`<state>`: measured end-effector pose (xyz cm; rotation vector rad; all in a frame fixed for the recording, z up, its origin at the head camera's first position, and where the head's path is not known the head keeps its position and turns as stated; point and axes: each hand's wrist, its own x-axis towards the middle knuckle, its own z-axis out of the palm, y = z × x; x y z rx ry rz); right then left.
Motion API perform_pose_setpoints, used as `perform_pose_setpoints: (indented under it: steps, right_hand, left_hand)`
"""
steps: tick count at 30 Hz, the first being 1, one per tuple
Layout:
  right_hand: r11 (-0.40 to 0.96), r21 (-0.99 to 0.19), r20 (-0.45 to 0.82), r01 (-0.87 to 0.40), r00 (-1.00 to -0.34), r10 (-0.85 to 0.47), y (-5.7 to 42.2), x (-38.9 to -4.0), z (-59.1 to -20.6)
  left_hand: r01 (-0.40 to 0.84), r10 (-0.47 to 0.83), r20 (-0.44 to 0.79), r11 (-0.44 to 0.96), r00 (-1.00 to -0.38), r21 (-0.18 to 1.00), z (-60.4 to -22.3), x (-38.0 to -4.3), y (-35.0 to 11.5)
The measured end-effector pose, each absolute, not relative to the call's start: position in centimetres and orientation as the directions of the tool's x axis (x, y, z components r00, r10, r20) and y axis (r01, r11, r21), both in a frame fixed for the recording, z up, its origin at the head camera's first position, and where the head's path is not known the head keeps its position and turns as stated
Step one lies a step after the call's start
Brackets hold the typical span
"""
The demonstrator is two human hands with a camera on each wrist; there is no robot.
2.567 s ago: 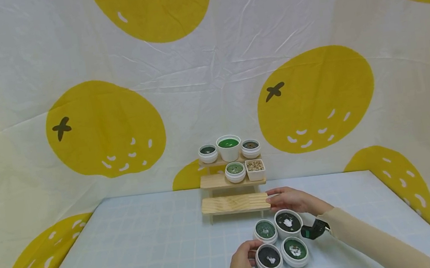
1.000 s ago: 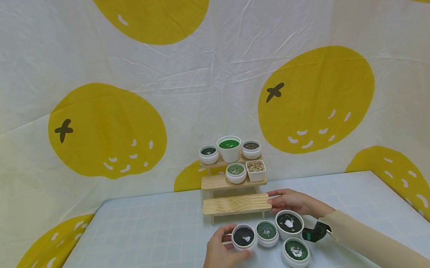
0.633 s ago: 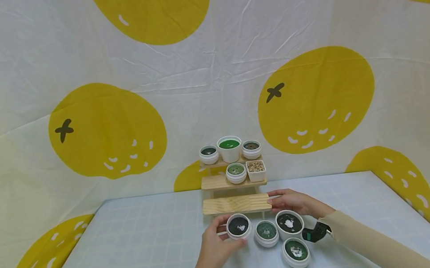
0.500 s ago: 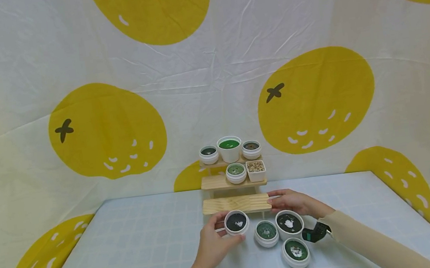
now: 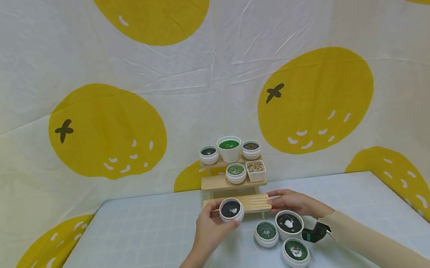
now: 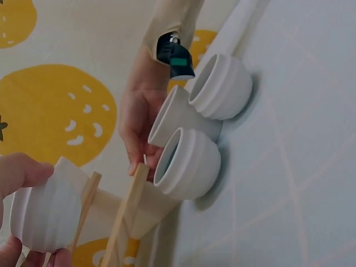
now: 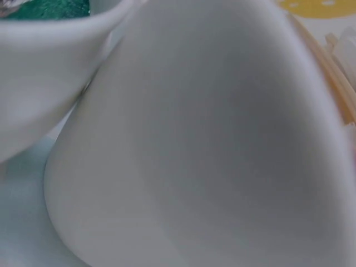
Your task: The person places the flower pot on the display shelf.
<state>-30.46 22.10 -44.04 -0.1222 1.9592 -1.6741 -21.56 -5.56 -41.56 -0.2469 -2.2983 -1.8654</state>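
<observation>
My left hand (image 5: pixel 207 231) grips a small round white pot (image 5: pixel 231 210) with dark filling and a white mark on top. It is held over the left part of the lowest shelf (image 5: pixel 254 202) of a three-tier wooden stand, overlapping that shelf in the head view. The left wrist view shows the thumb and fingers round the pot's ribbed side (image 6: pixel 47 214). My right hand (image 5: pixel 293 200) pinches the right end of the same shelf; its fingertips meet the shelf edge (image 6: pixel 133 189) in the left wrist view. A white pot wall (image 7: pixel 194 144) fills most of the right wrist view.
Three white pots stand on the table before the right hand: one dark green (image 5: pixel 266 231), one larger and dark (image 5: pixel 289 222), one green with a white mark (image 5: pixel 295 250). Above, the middle shelf (image 5: pixel 213 182) bears a round pot and a square cup; the top shelf bears three pots.
My left hand has lifted the dark pot from the table's front group, carrying it left, then up and away to the lowest shelf. The right hand has stayed at the shelf's end.
</observation>
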Motion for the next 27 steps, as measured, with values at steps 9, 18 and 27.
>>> perform_pose_setpoints:
  steps: [9,18,27]
  right_hand:
    - [0.198,-0.934,-0.353,0.297,-0.848,-0.395,21.8,-30.8,-44.6]
    - [0.191,-0.939,-0.340,0.285,-0.844,-0.415,22.4,-30.6,-44.6]
    - [0.174,-0.941,-0.337,0.290,-0.843,-0.419,22.5,-30.5,-44.5]
  left_hand:
    - [0.238,-0.053,0.256,0.236,-0.965,0.942,-41.3,-23.0,-6.3]
    - [0.291,-0.125,0.325,0.230,-0.937,0.929,-41.1,-25.0,-6.5]
    - [0.313,-0.158,0.362,0.269,-0.919,0.911,-40.5,-26.6,-7.0]
